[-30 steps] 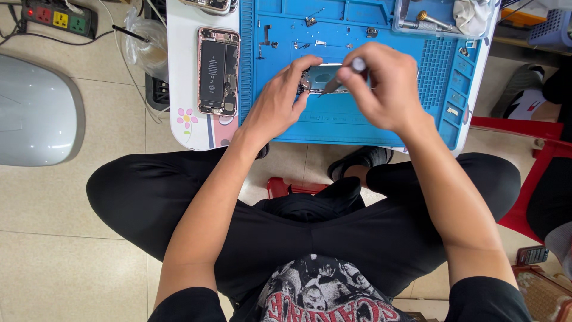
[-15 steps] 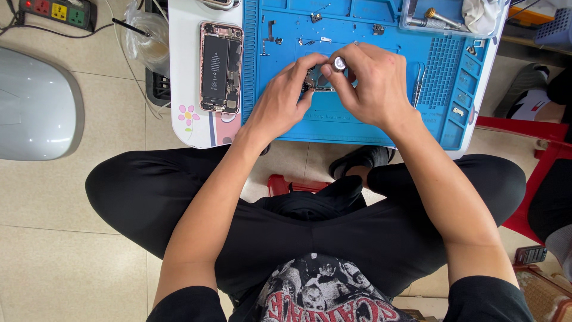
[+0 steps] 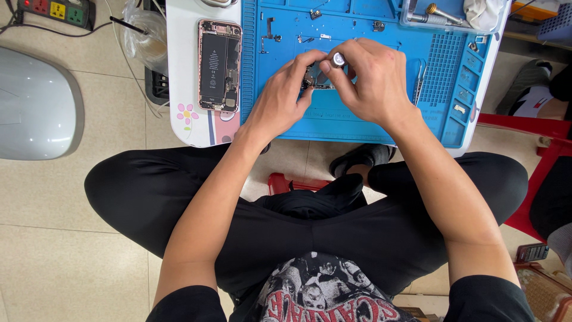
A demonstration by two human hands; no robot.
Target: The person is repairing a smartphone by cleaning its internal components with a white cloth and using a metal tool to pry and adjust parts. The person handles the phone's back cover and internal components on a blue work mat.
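Left hand (image 3: 280, 98) fingers curled, pinching small phone part (image 3: 314, 79) mid blue mat (image 3: 357, 119). Right hand (image 3: 372, 80) closed around silver-capped screwdriver (image 3: 338, 59), tip on the part. Opened phone (image 3: 218, 65) near desk's left edge.

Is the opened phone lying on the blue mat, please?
No, the opened phone lies on the white table, left of the blue mat.

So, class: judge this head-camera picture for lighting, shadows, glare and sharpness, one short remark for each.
Head view: soft, even light; only faint shadow under the left hand and right hand on the blue mat; a bright glint on the screwdriver cap; the opened phone is sharp, while the small part between the fingers is largely hidden.
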